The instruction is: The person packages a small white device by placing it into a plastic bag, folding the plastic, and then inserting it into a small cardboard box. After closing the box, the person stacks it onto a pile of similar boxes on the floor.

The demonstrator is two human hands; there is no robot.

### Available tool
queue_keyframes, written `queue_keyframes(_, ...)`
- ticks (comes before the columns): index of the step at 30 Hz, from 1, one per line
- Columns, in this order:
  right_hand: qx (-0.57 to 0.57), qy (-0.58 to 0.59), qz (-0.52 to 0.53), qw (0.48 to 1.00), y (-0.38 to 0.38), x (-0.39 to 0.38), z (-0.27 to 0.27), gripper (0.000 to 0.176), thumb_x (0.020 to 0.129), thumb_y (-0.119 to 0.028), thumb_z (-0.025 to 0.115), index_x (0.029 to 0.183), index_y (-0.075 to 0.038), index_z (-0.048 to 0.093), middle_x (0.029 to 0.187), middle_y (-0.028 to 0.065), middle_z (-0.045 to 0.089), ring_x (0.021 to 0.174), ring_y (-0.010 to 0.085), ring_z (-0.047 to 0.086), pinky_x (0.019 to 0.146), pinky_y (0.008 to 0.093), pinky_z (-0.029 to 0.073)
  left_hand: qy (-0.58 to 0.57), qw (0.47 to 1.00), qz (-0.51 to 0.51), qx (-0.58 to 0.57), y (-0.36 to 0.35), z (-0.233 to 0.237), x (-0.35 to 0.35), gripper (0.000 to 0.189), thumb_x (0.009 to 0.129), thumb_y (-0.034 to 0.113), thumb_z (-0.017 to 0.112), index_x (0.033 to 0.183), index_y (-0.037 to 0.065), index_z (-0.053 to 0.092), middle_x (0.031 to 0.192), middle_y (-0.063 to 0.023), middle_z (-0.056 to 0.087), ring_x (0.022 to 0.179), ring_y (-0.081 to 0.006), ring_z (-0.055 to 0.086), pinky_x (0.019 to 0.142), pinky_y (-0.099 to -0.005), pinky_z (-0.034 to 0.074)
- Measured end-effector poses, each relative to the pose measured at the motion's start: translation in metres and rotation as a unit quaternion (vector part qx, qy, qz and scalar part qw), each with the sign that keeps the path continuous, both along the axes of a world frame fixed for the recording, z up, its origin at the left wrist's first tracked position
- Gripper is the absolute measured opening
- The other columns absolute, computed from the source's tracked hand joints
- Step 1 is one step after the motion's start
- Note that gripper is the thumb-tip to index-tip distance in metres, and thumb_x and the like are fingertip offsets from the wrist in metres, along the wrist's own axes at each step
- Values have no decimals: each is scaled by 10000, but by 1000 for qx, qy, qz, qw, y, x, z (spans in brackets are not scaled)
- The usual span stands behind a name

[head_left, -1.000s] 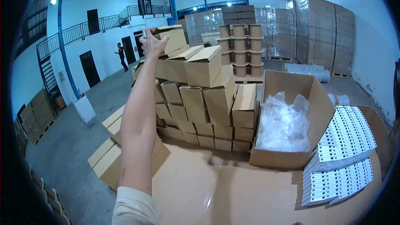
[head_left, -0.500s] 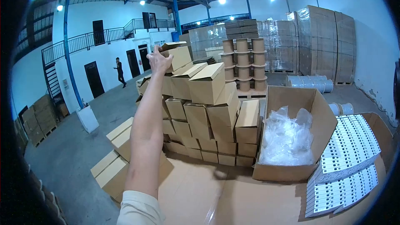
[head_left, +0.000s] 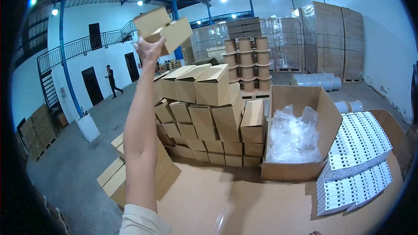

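My left hand (head_left: 149, 48) is raised at the upper left, fingers closed on the edge of a small brown cardboard box (head_left: 177, 34) with its flap (head_left: 152, 21) standing up. This box is in the air, above and apart from the stack of similar cardboard boxes (head_left: 202, 119). Only a sliver of my right hand (head_left: 314, 233) shows at the bottom edge, and its fingers are mostly cut off.
A large open carton (head_left: 296, 172) holding clear plastic bags (head_left: 294, 137) stands on the cardboard-covered table (head_left: 261, 204). White labelled boxes (head_left: 357, 148) are stacked at the right. More small boxes (head_left: 114, 178) lean at the left. A person (head_left: 112, 80) walks farther off.
My left hand has lifted the cardboard box up off the top of the stack and slightly left. The view has shifted a little, and fingertips of my right hand now show at the bottom.
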State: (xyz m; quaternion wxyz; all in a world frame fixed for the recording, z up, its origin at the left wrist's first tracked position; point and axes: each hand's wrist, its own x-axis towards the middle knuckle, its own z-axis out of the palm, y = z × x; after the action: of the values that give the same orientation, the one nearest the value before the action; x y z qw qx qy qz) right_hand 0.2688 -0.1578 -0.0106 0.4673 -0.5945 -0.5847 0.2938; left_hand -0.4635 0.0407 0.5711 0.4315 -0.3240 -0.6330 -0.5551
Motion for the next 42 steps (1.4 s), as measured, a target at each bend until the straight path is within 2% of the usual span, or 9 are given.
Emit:
queue_keyframes(4, -53, 96, 28, 994, 0, -5, 14, 411, 1031, -130, 557, 1409, 5, 471, 1224, 141, 590, 1119, 256, 578, 958, 360, 493, 86, 992, -77, 57, -72, -10, 60, 1163, 651, 426, 951, 1531, -66, 371, 1272, -295, 557, 1235, -384, 568, 999, -451, 526)
queue_keyframes(6, 7, -40, 64, 997, -1, -17, 49, 474, 1007, -160, 612, 1431, -17, 457, 1235, 157, 576, 1129, 275, 582, 980, 375, 490, 84, 980, -165, 77, -114, -41, 115, 1138, 697, 312, 948, 1577, -31, 313, 1322, -261, 513, 1254, -334, 567, 965, -417, 559)
queue_keyframes(7, 37, -110, 84, 990, -2, -21, 58, 508, 995, -175, 640, 1442, -27, 450, 1241, 165, 569, 1134, 285, 584, 991, 383, 489, 75, 975, -186, 91, -133, -65, 148, 1133, 715, 237, 946, 1599, -11, 282, 1346, -237, 490, 1260, -309, 565, 955, -405, 570)
queue_keyframes(13, 176, 43, 143, 973, 50, -56, 55, 438, 887, -17, 586, 1322, 38, 579, 1250, 195, 627, 1015, 288, 638, 894, 385, 513, -56, 944, -306, 110, -215, -232, 269, 1239, 678, 80, 924, 1648, 22, 156, 1463, -168, 437, 1312, -298, 508, 1094, -426, 476)
queue_keyframes(15, 217, 23, 181, 959, 64, -74, 74, 448, 882, -11, 585, 1329, 21, 581, 1236, 188, 637, 1033, 287, 640, 905, 379, 513, -25, 974, -222, 32, -231, -292, 288, 1270, 651, 59, 922, 1646, 4, 134, 1507, -186, 411, 1342, -317, 477, 1144, -438, 420)
queue_keyframes(20, 202, 74, 281, 935, 93, -121, 119, 499, 886, -28, 617, 1380, -7, 546, 1268, 168, 629, 1129, 280, 629, 950, 389, 513, -217, 909, -352, 57, -244, -412, 368, 1358, 616, 138, 975, 1639, -18, 96, 1661, -186, 225, 1477, -352, 338, 1216, -471, 313)
queue_keyframes(23, 157, 83, 325, 929, 116, -150, 119, 594, 914, -120, 684, 1460, -24, 471, 1387, 171, 565, 1213, 292, 591, 961, 413, 522, -247, 917, -308, -53, -250, -488, 389, 1358, 590, 57, 956, 1638, -16, 96, 1615, -188, 262, 1461, -343, 348, 1197, -461, 345)
queue_keyframes(31, 127, -45, 369, 920, 164, -213, 85, 677, 914, -245, 723, 1496, -54, 435, 1483, 187, 500, 1346, 355, 509, 1110, 464, 441, -421, 855, -269, -141, -254, -528, 444, 1320, 594, 25, 943, 1638, 18, 135, 1440, -188, 357, 1356, -349, 427, 1124, -480, 440)
queue_keyframes(42, 140, -96, 384, 907, 181, -219, 59, 446, 858, -145, 727, 1268, -26, 596, 1295, 176, 595, 1245, 380, 559, 1090, 465, 443, -217, 885, -254, -324, -298, -537, 456, 1059, 696, 151, 926, 1528, -46, 300, 1369, -233, 404, 1274, -385, 455, 1086, -482, 413)
